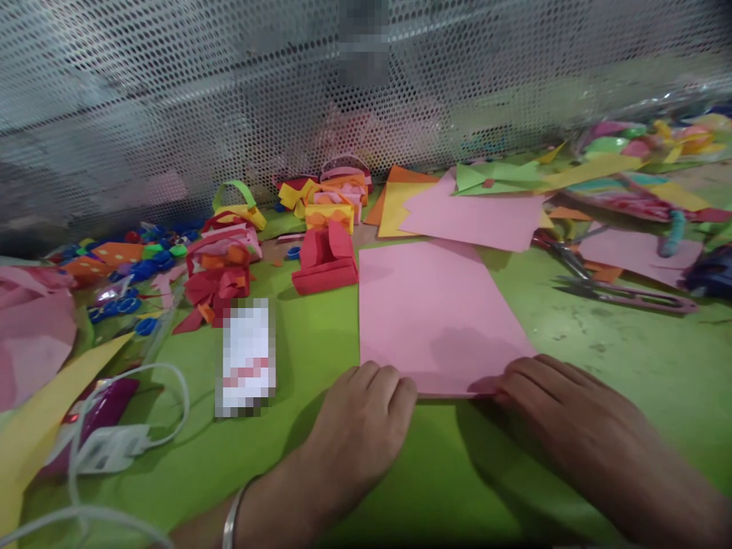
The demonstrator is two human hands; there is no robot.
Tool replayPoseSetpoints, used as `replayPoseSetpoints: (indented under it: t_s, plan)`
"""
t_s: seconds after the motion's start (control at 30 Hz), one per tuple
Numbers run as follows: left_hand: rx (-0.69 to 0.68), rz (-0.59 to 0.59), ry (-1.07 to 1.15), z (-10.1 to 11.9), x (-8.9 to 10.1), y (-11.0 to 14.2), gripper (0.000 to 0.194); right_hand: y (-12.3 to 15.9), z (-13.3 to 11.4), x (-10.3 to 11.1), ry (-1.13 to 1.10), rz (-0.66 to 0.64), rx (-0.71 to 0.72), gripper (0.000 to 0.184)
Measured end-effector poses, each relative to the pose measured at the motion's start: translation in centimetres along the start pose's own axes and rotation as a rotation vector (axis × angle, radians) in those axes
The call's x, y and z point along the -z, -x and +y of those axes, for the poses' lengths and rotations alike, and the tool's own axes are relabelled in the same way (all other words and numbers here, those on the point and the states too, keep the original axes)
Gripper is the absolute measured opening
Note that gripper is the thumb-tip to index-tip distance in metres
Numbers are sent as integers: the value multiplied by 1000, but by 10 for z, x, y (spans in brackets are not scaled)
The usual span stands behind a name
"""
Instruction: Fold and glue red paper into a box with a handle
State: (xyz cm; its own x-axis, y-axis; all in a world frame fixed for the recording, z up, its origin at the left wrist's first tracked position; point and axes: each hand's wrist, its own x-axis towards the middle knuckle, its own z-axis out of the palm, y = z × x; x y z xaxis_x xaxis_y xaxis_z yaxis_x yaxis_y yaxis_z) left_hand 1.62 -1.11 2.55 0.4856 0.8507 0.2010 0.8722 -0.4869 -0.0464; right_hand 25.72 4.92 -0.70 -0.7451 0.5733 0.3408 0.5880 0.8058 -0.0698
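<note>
A pink sheet of paper [435, 313] lies flat on the green table [320, 335] in front of me. My left hand [357, 431] rests at the sheet's near left corner, fingers curled and fingertips on the paper's edge. My right hand [566, 415] lies at the near right corner, fingers pressed together on the edge. A metal bangle [232, 518] circles my left wrist. Whether either hand pinches the sheet or only presses on it is unclear.
Scissors [606, 286] lie at the right. More pink and yellow sheets [469, 213] are stacked behind. Small paper baskets [325, 255] in red, yellow and pink stand at back left. A blurred white box [247, 357], a charger with cable [108, 446] and a perforated metal wall [229, 99] are nearby.
</note>
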Motion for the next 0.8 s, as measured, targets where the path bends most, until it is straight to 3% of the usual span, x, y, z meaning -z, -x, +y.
replayPoseSetpoints:
  t_s: [0.17,0.33,0.53,0.8]
  plan:
    - [190,-132,175,-5,-4,-4,17,-5,9,10,-22,21,12,44]
    - [279,-196,281,-6,0,-11,16,-10,13,14,-104,30,-94,46]
    - [517,-247,466,-8,3,-18,15,-12,18,11,-207,2,-234,55]
    - [576,-274,467,-8,4,-22,18,-8,20,4,-203,-12,-338,52]
